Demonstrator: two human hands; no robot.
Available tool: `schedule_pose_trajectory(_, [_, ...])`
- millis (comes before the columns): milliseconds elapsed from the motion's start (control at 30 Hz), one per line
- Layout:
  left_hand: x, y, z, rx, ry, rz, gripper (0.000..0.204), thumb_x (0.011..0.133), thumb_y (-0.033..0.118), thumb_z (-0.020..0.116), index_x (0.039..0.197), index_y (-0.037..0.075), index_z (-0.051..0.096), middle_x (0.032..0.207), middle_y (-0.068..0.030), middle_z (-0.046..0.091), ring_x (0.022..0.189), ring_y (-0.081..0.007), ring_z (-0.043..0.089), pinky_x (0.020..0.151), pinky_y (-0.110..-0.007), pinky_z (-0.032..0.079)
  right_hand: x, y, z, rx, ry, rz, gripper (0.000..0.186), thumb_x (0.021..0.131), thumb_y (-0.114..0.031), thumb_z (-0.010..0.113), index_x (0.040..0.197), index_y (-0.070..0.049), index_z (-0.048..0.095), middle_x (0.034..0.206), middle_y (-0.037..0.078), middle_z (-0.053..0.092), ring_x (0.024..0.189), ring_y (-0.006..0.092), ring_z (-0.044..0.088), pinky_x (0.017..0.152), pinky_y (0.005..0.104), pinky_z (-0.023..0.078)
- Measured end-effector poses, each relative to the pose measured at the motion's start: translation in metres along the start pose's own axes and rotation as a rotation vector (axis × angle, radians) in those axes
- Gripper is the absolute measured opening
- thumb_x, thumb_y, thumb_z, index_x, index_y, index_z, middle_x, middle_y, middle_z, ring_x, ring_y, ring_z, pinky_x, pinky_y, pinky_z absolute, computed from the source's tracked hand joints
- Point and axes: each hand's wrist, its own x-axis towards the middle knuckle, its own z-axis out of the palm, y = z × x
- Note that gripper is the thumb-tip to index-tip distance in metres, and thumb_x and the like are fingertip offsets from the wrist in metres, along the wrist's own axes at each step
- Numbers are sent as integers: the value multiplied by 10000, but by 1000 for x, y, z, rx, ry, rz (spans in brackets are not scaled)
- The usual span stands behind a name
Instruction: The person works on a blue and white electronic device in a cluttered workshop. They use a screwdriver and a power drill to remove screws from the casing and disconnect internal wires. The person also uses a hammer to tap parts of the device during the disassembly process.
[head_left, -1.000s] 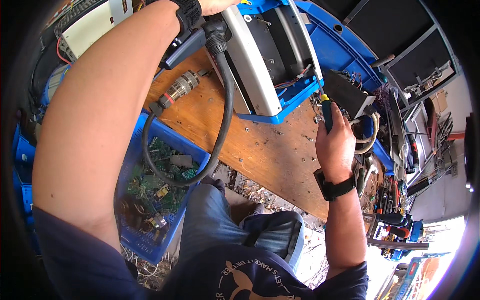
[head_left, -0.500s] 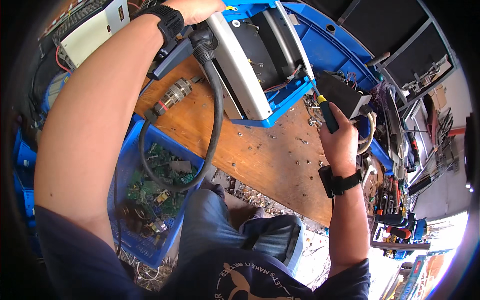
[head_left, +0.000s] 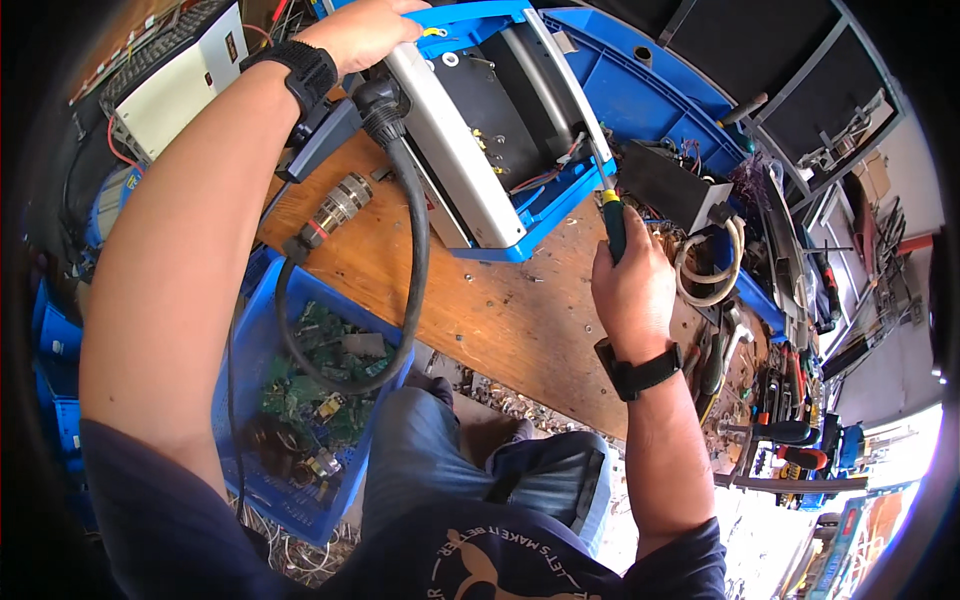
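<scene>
Outdoors, wooden workbench point(head_left: 500, 310), left hand point(head_left: 365, 30) gripping blue-white casing point(head_left: 480, 140), right hand point(head_left: 630, 285) clenching screwdriver point(head_left: 612, 225).

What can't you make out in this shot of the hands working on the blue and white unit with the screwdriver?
- Head view: the screwdriver tip and what it touches are hidden inside the blue and white unit.
- The left hand is cut off by the top edge, so its fingers are unseen.
- The right hand shows only its back; the grip is hidden.
- The circuit boards in the blue crate are too small to tell apart.
</scene>
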Motion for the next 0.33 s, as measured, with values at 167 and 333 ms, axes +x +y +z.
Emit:
schedule_pose_trajectory(167, [-3,2,0,-29,13,-41,436,873,161,528,1297,64,546,1065,-76,629,988,-162,566,938,-269,394,11,28,0,120,52,-119,413,783,-123,607,1184,-23,594,909,222,657,800,362,654,705,441,527])
schedule_pose_trajectory(333, [-1,-2,0,-54,8,-57,467,864,196,556,1314,76,534,1161,-110,619,1064,-184,565,983,-276,374,17,58,9,297,23,-105,458,733,-76,654,1189,-51,613,944,199,673,840,341,666,746,397,528])
